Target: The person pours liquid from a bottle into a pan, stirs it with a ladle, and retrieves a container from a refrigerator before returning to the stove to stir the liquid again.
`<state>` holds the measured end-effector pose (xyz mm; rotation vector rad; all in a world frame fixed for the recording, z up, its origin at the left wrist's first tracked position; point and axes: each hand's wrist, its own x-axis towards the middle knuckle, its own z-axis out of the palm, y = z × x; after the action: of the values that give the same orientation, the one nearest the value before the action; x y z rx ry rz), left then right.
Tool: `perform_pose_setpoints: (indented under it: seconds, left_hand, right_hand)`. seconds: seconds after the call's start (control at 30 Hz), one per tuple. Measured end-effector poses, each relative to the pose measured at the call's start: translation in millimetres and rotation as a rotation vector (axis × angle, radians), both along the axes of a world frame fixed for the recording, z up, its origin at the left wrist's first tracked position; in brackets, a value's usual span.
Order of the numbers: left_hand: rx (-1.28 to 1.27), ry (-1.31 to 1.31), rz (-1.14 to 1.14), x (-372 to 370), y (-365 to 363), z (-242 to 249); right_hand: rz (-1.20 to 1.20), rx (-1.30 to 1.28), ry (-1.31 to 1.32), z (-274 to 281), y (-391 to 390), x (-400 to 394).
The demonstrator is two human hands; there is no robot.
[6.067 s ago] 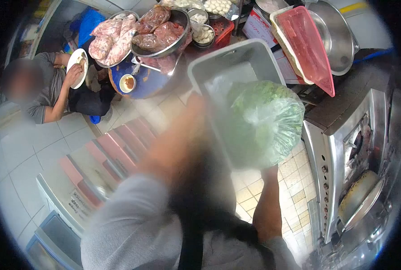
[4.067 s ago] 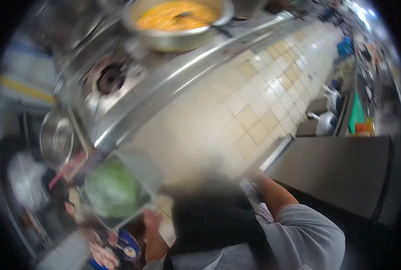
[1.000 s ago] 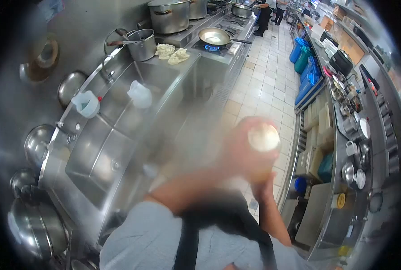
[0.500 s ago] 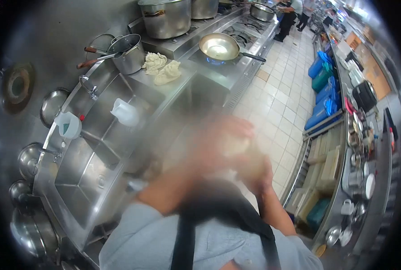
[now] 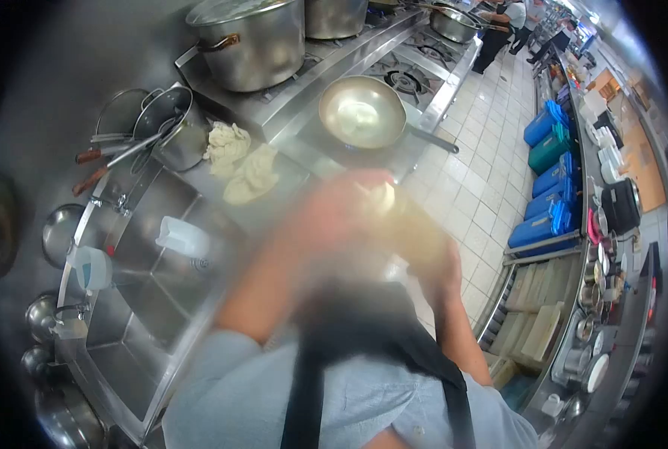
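A smeared patch in the lens centre blurs both hands. My right hand [image 5: 450, 273] is wrapped round the side of a pale yellowish container [image 5: 418, 228]. My left hand [image 5: 341, 198] is at the container's upper left, near a whitish piece [image 5: 381, 199] at its opening; its fingers are too blurred to read. Ahead of my hands, a frying pan [image 5: 362, 112] sits on the stove with something pale and shiny in its middle, its handle pointing right. Crumpled cloths [image 5: 251, 176] lie on the steel counter left of the pan.
Sinks [image 5: 143, 307] at the left hold a white plastic jug [image 5: 183, 237]. Large pots [image 5: 255, 49] stand behind the pan, and a smaller pot [image 5: 171, 131] with utensils is beside the cloths. Blue bins [image 5: 544, 224] and a shelf line the right. People [image 5: 499, 34] stand far down the aisle.
The view has shifted nearer the stove. My left hand has moved up and left, and the container shows more clearly, with the whitish piece now visible. The flame under the pan no longer shows.
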<state>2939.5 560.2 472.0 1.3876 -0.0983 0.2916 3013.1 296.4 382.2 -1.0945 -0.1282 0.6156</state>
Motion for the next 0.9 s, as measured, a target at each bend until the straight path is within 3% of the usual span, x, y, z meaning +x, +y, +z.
perform_pose_setpoints:
  seconds: [0.03, 0.1, 0.13, 0.2, 0.37, 0.47, 0.53, 0.7, 0.8, 0.9]
  left_hand:
    - [0.276, -0.011, -0.073, 16.5, 11.9, 0.9]
    - [0.126, 0.001, -0.081, 43.3, 21.8, -2.6]
    - [0.219, 0.030, -0.023, 53.7, 23.9, 4.1]
    - [0.347, 0.072, 0.115, 78.4, 24.1, 8.2]
    - [0.373, 0.421, 0.237, 141.5, 32.9, 13.7]
    - [0.435, 0.272, 0.230, 171.9, 42.8, 17.5]
    - [0.606, 0.126, 0.110, 190.8, 52.9, 16.6]
    - [0.551, 0.315, 0.264, 222.0, 52.5, 3.3]
    - [0.243, 0.829, 0.480, 245.9, 50.3, -0.8]
    - [0.196, 0.846, 0.527, 253.5, 52.7, 0.6]
  right_hand:
    - [0.027, 0.040, -0.018, 2.3, 2.2, 15.5]
    - [-0.024, 0.026, 0.012, 21.1, 18.8, 36.5]
    - [-0.083, 0.009, 0.034, 26.0, 25.8, 50.7]
    - [0.026, 0.015, 0.005, 7.9, 25.5, 96.1]
    - [0.150, -0.031, -0.019, -1.3, 41.1, 188.5]
    - [0.200, -0.020, -0.050, 2.8, 52.0, 237.7]
    - [0.290, -0.010, -0.044, -2.0, 55.5, 269.0]
    - [0.298, -0.063, -0.089, 5.6, 71.4, 304.9]
    - [0.283, -0.112, -0.157, 4.5, 82.2, 323.1]
    - [0.289, -0.123, -0.167, 3.7, 89.5, 334.8]
